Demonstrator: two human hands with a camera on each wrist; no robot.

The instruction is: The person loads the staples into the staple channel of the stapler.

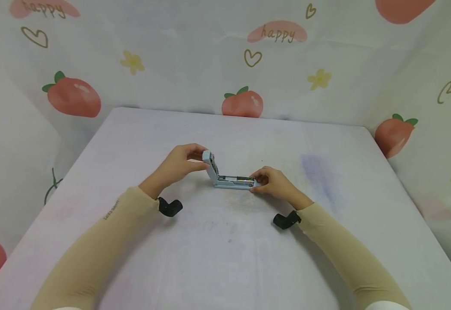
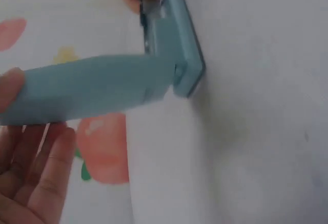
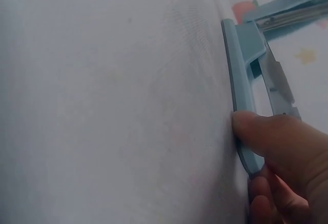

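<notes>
A light blue stapler (image 1: 233,186) lies on the table with its top arm swung up at the left end, so the metal staple channel shows. My left hand (image 1: 177,165) pinches the raised arm near its tip, thumb on one side and fingers on the other. In the left wrist view the raised arm (image 2: 92,88) runs from the hinge to that hand. At the right end my right hand (image 1: 273,183) grips the base between thumb and fingers. The right wrist view shows the right thumb (image 3: 271,134) pressed on the side of the base (image 3: 236,75).
A white cloth covers the table (image 1: 217,258), with a faint purple stain (image 1: 320,176) to the right. Behind it hangs a white curtain (image 1: 194,51) printed with peaches, hearts and flowers. Black wrist mounts (image 1: 170,207) stick out below both sleeves.
</notes>
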